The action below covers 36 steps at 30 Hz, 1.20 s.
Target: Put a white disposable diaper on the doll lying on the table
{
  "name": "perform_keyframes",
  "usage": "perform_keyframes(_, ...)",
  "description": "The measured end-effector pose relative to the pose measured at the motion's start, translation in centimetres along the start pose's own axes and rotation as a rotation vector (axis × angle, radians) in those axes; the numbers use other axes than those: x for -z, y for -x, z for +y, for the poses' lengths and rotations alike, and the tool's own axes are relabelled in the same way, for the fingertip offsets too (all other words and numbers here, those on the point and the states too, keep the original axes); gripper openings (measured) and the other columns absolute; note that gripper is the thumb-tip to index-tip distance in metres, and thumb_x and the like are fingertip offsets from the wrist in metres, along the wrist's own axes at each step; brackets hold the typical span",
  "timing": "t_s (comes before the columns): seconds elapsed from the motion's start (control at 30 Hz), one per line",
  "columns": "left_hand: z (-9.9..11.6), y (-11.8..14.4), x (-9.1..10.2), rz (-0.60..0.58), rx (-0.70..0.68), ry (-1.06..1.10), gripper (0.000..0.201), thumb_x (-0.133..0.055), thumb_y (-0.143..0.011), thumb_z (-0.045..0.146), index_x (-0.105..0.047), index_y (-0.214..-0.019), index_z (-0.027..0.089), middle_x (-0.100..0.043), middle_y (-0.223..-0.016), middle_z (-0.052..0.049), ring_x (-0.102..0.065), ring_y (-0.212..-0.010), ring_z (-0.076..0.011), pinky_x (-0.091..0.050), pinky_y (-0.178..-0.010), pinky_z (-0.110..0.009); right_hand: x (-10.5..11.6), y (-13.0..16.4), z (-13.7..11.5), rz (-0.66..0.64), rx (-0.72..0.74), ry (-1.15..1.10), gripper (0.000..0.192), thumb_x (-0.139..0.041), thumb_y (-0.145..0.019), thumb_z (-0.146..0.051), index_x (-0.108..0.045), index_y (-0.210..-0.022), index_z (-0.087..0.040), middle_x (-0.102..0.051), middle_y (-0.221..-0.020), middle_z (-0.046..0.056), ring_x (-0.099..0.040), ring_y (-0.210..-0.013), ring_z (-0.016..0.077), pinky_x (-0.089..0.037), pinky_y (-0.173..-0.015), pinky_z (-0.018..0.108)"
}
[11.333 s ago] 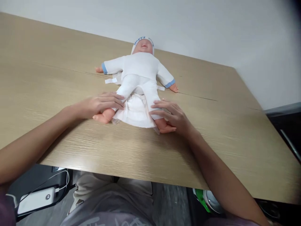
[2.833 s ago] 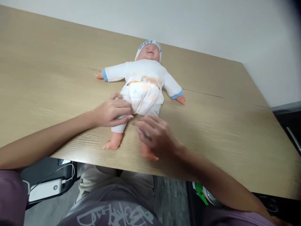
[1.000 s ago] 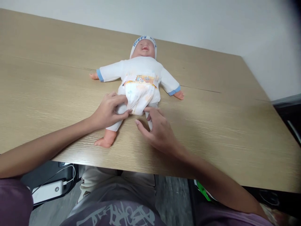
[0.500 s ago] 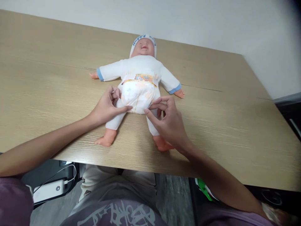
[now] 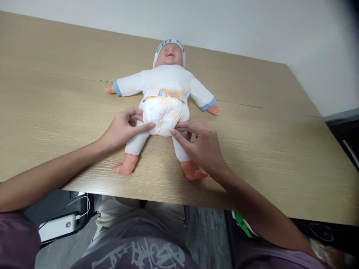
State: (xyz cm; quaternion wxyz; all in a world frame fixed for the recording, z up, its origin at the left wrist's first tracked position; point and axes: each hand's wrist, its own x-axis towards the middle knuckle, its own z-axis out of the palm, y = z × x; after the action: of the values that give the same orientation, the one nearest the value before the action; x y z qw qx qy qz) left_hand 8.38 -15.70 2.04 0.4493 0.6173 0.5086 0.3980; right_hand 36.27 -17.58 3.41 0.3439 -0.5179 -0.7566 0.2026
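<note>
A baby doll (image 5: 171,78) in a white suit with blue cuffs and a lettered cap lies on its back, legs toward me. Round its hips is a white diaper (image 5: 162,114) with an orange printed band across the waist. At the diaper's left leg edge is my left hand (image 5: 123,125), thumb on the front of the diaper and fingers curled at its side. My right hand (image 5: 200,142) pinches the opposite leg edge between thumb and fingers, over the doll's thigh. Parts of both leg edges are hidden by my fingers.
The doll lies on a wooden table (image 5: 70,108) with a pale wall (image 5: 224,26) behind it. Below the near edge, a white power bank (image 5: 57,228) with a cable rests on a dark surface at left. A green and white item (image 5: 242,224) shows at lower right.
My left fingers have lowered and moved in against the diaper's side, the thumb shifting slightly left. My right fingers have come down closer to the thumb at the leg edge.
</note>
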Motion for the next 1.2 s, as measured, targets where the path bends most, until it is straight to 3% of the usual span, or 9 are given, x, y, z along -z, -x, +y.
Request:
perform_keyframes(0.17,0.3,0.0,0.0,-0.113,-0.005,-0.027,0.046,-0.092,-0.094,0.064,-0.083,-0.111,0.022,-0.085,-0.106,-0.006,-0.074,-0.09,-0.0232,-0.055,-0.074,-0.035,-1.0,0.4,0.2,0.006,0.01,-0.001,0.016,-0.083,-0.105,-0.045,-0.085,-0.105,-0.028,-0.086,-0.099,0.004,-0.068,-0.089,0.0275,-0.058,-0.088,0.046)
perform_keyframes(0.3,0.2,0.0,-0.2,-0.139,0.07,0.204,0.052,-0.096,-0.092,0.06,-0.083,-0.124,0.022,-0.086,-0.124,-0.009,-0.079,-0.11,-0.0274,-0.062,-0.09,-0.039,-1.5,0.5,0.2,-0.007,-0.012,-0.058,0.017,-0.082,-0.105,-0.044,-0.082,-0.105,-0.027,-0.082,-0.099,0.005,-0.067,-0.097,0.028,-0.056,-0.094,0.046)
perform_keyframes(0.53,0.8,0.4,-0.7,-0.051,0.174,0.416,0.051,-0.102,-0.087,0.057,-0.082,-0.113,0.019,-0.085,-0.116,-0.009,-0.076,-0.104,-0.0238,-0.059,-0.091,-0.035,-2.4,0.7,0.7,0.022,-0.148,-0.192,0.031,-0.083,-0.102,-0.056,-0.074,-0.101,-0.027,-0.074,-0.101,0.004,-0.062,-0.099,0.027,-0.052,-0.094,0.044)
perform_keyframes(0.67,0.7,0.3,-0.6,-0.053,0.155,0.405,0.05,-0.101,-0.088,0.061,-0.081,-0.106,0.018,-0.084,-0.11,-0.008,-0.074,-0.099,-0.023,-0.057,-0.088,-0.035,-2.6,0.8,0.7,0.034,-0.138,-0.203,0.029,-0.081,-0.105,-0.053,-0.071,-0.098,-0.027,-0.071,-0.096,0.003,-0.061,-0.097,0.0265,-0.051,-0.093,0.044)
perform_keyframes(0.93,0.1,-0.1,-0.5,-0.079,0.097,0.345,0.053,-0.094,-0.094,0.067,-0.082,-0.112,0.018,-0.083,-0.113,-0.009,-0.074,-0.101,-0.0243,-0.057,-0.09,-0.039,-2.3,0.3,0.5,0.018,-0.05,-0.185,0.03,-0.077,-0.108,-0.046,-0.068,-0.087,-0.026,-0.071,-0.094,0.003,-0.061,-0.097,0.0264,-0.048,-0.098,0.045)
perform_keyframes(1.2,0.2,-0.1,-0.5,-0.073,0.066,0.299,0.053,-0.091,-0.096,0.067,-0.079,-0.112,0.018,-0.081,-0.109,-0.009,-0.073,-0.098,-0.0251,-0.057,-0.085,-0.038,-2.5,0.2,1.1,-0.027,-0.169,-0.326,0.032,-0.077,-0.106,-0.052,-0.069,-0.089,-0.026,-0.069,-0.094,0.003,-0.062,-0.1,0.0269,-0.049,-0.091,0.043)
